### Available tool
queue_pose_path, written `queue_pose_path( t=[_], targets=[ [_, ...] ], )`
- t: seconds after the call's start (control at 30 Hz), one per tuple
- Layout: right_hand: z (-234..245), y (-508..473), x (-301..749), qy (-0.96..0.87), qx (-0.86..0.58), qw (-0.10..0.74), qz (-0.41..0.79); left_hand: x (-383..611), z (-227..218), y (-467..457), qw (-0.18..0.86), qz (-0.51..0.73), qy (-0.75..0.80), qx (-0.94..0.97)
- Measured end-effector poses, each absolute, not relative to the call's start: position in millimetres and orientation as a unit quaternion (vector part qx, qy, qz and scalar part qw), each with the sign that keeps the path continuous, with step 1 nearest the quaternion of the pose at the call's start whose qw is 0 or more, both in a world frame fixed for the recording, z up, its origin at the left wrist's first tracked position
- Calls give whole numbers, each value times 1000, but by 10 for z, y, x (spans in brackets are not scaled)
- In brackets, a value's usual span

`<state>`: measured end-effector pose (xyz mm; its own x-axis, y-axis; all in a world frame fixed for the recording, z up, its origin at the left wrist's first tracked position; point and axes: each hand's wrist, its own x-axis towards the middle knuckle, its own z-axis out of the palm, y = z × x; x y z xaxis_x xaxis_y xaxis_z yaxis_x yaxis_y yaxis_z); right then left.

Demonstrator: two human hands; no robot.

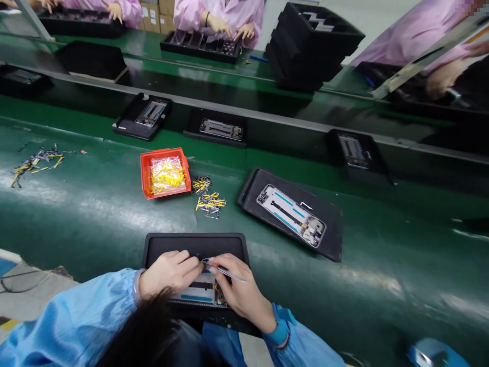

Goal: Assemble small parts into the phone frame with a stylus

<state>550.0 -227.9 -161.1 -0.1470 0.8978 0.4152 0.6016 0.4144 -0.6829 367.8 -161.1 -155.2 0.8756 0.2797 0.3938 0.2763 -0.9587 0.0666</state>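
A phone frame (196, 294) with blue strips and a dark ribbon cable lies on a black tray (183, 244) under my hands. My right hand (244, 293) is closed around slim metal tweezers (235, 277), their tip end toward my left fingers. Reaching over the frame's upper left part, my left hand (171, 272) has its fingers pinched together at the tweezers' tip. Whatever small piece sits between those fingertips is too small to name. Both hands cover parts of the phone frame.
Beyond the tray stands a red bin (144, 176) holding yellow pieces in clear plastic, with small loose strips (210, 203) beside it. Another phone frame (292, 214) rests on a black tray at right. Co-workers in pink sleeves (191, 15) handle trays across the line.
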Motion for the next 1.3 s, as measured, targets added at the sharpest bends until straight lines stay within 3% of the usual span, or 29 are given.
queue_pose_path(
  t=[0.43, 0.93, 1.17, 1.3],
  targets=[
    [-1699, -2306, 5497, -686, -503, 471, 232, 3711, -1599, -1585, -10, 219, 120, 968],
    [-1661, -2288, 5506, -691, -522, 445, 228, 3731, -1666, -1673, -3, 211, 172, 962],
    [-1770, -2374, 5553, -519, -598, 579, 196, 3731, -1709, -1675, 131, 235, 291, 918],
    [-1749, -2433, 5559, -489, -605, 604, 174, 3761, -1731, -1691, 129, 233, 278, 923]
  ],
)
